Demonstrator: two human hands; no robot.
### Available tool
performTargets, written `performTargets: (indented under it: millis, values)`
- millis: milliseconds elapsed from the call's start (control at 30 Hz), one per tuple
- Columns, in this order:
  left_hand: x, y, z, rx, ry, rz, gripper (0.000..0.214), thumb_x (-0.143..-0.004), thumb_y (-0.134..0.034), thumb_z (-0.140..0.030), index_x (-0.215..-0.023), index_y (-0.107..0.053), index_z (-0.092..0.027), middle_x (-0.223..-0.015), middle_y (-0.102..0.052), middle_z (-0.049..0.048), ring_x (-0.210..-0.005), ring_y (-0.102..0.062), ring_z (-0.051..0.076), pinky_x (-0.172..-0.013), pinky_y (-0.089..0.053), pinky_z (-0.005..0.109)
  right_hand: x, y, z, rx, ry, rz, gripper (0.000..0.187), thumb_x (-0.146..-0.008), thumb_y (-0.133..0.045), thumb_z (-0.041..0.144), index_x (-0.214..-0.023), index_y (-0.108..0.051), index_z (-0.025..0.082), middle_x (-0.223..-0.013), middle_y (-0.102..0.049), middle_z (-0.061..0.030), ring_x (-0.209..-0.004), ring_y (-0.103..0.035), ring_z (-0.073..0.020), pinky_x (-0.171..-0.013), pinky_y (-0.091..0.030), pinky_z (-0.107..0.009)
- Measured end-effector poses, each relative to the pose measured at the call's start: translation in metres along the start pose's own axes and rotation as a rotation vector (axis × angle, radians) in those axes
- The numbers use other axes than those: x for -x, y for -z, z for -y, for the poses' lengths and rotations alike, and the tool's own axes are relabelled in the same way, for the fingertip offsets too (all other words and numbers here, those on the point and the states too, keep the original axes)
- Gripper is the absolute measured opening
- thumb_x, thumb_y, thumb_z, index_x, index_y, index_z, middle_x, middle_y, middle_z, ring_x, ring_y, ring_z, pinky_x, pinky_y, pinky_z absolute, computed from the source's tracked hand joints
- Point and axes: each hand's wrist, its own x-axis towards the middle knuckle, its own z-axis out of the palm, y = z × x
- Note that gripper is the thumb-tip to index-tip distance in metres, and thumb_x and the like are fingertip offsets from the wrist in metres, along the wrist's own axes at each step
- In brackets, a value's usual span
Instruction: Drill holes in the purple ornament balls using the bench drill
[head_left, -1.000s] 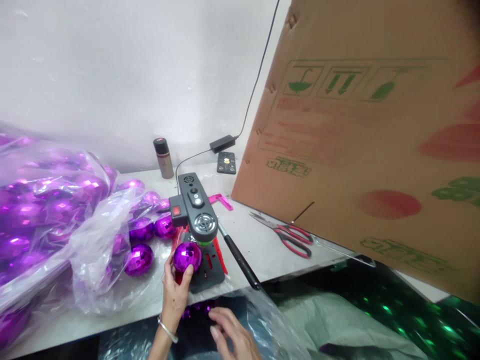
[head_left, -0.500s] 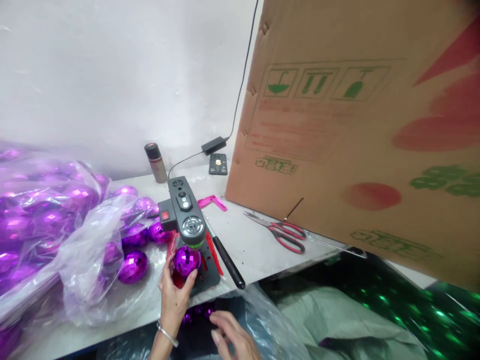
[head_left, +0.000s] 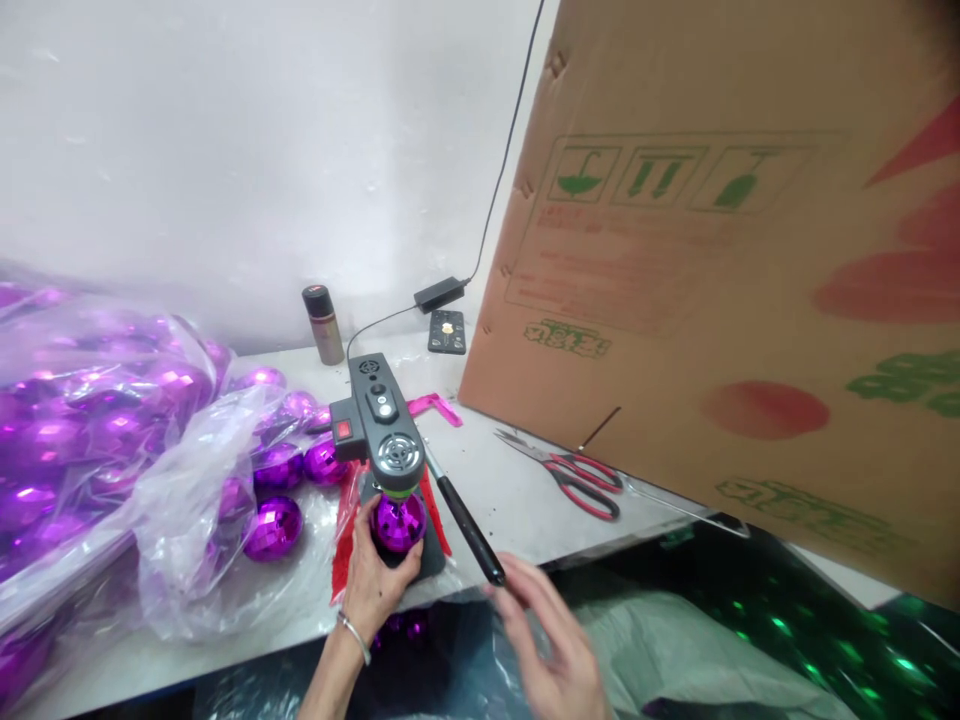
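Observation:
My left hand (head_left: 379, 585) is wrapped round a shiny purple faceted ball (head_left: 399, 520) and holds it on the dark base plate, right under the head of a small grey press machine (head_left: 382, 420). My right hand (head_left: 551, 640) hovers lower right of the machine with its fingers spread and nothing in them, its fingertips close to the black grip of the machine's lever (head_left: 469, 530). It is somewhat blurred.
A clear plastic bag (head_left: 112, 440) of several purple balls covers the left of the white table (head_left: 510, 480). Red-handled scissors (head_left: 577, 475), a spray can (head_left: 322, 322), a power adapter (head_left: 440, 292) and a large tilted cardboard box (head_left: 735, 290) are on the right. Green shiny wrap lies below.
My left hand has slid the purple ball under the machine head. My right hand has come up from below the table edge towards the lever grip.

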Motion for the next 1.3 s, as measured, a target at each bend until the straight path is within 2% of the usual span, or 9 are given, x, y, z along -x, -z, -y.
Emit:
performTargets:
  millis: [100,233,367,500,567,667,867,1000,1300]
  values:
    - [-0.002,0.001,0.005,0.046,0.008,0.015,0.082,-0.067,-0.088,-0.051,-0.136,-0.056,-0.020,-0.136,-0.071,0.0190,-0.130,-0.071,0.044,-0.115,-0.056,0.065,-0.034,0.012,0.013,0.045,0.156,-0.089,0.032,-0.109,-0.063,0.033,-0.137,-0.076,0.023,-0.124,-0.081,-0.0143,-0.097,-0.083,-0.0238,-0.090,-0.072,-0.037]
    - [-0.002,-0.001,0.008,0.102,0.009,0.002,0.084,-0.063,-0.090,-0.049,-0.134,-0.056,-0.020,-0.136,-0.071,0.0203,-0.131,-0.071,0.046,-0.117,-0.053,0.068,-0.075,0.005,0.033,0.056,0.364,-0.071,0.043,-0.108,-0.067,0.031,-0.150,-0.067,0.023,-0.130,-0.078,-0.0171,-0.098,-0.082,-0.0234,-0.083,-0.072,-0.036]
    - [-0.001,-0.002,0.010,0.126,-0.016,0.004,0.084,-0.063,-0.091,-0.050,-0.134,-0.059,-0.019,-0.134,-0.072,0.0192,-0.130,-0.072,0.045,-0.115,-0.054,0.067,-0.102,-0.009,0.049,0.077,0.558,0.003,0.039,-0.107,-0.069,0.036,-0.143,-0.070,0.023,-0.123,-0.080,-0.0161,-0.109,-0.082,-0.0276,-0.087,-0.071,-0.039]
    - [0.000,0.000,0.013,0.099,-0.003,0.020,0.085,-0.063,-0.091,-0.050,-0.136,-0.060,-0.018,-0.134,-0.074,0.0195,-0.126,-0.074,0.044,-0.112,-0.058,0.065,-0.116,-0.020,0.059,-0.031,0.657,-0.026,0.020,-0.111,-0.059,0.032,-0.121,-0.071,0.020,-0.108,-0.082,-0.0131,-0.094,-0.082,-0.0231,-0.078,-0.068,-0.034]
    - [0.000,0.001,0.014,0.077,-0.004,0.035,0.084,-0.065,-0.092,-0.049,-0.137,-0.060,-0.018,-0.134,-0.075,0.0190,-0.127,-0.074,0.043,-0.112,-0.059,0.063,-0.120,-0.027,0.062,-0.072,0.671,-0.031,0.013,-0.109,-0.056,0.021,-0.103,-0.067,0.022,-0.096,-0.080,-0.0088,-0.080,-0.078,-0.0186,-0.070,-0.063,-0.029]
    - [0.001,0.000,0.016,0.062,-0.009,0.023,0.082,-0.065,-0.092,-0.048,-0.136,-0.062,-0.018,-0.134,-0.076,0.0189,-0.128,-0.074,0.043,-0.113,-0.059,0.063,-0.120,-0.039,0.063,-0.105,0.650,-0.043,0.024,-0.106,-0.048,0.011,-0.089,-0.057,0.024,-0.083,-0.073,-0.0026,-0.065,-0.067,-0.0138,-0.061,-0.054,-0.026]
    - [0.005,-0.008,0.024,0.057,0.019,-0.028,0.084,-0.060,-0.093,-0.045,-0.134,-0.064,-0.018,-0.131,-0.077,0.0188,-0.124,-0.076,0.045,-0.111,-0.060,0.064,-0.110,-0.049,0.060,-0.072,0.538,-0.217,0.033,-0.112,-0.046,0.021,-0.082,-0.055,0.024,-0.087,-0.064,-0.0008,-0.066,-0.065,-0.0122,-0.060,-0.052,-0.025]
    - [0.006,-0.008,0.034,0.029,0.023,-0.008,0.087,-0.061,-0.095,-0.049,-0.136,-0.065,-0.018,-0.133,-0.077,0.0191,-0.128,-0.074,0.046,-0.115,-0.057,0.066,-0.103,-0.039,0.067,-0.054,0.559,-0.201,0.032,-0.115,-0.052,0.036,-0.088,-0.063,0.023,-0.085,-0.067,-0.0023,-0.070,-0.069,-0.0147,-0.062,-0.055,-0.027]
    - [0.008,-0.006,0.042,-0.010,-0.020,0.014,0.083,-0.065,-0.096,-0.045,-0.138,-0.065,-0.017,-0.135,-0.076,0.0192,-0.132,-0.073,0.045,-0.117,-0.057,0.067,-0.094,-0.047,0.068,-0.173,0.539,-0.220,0.041,-0.117,-0.041,0.021,-0.077,-0.051,0.022,-0.070,-0.060,0.0023,-0.056,-0.056,-0.0104,-0.059,-0.049,-0.028]
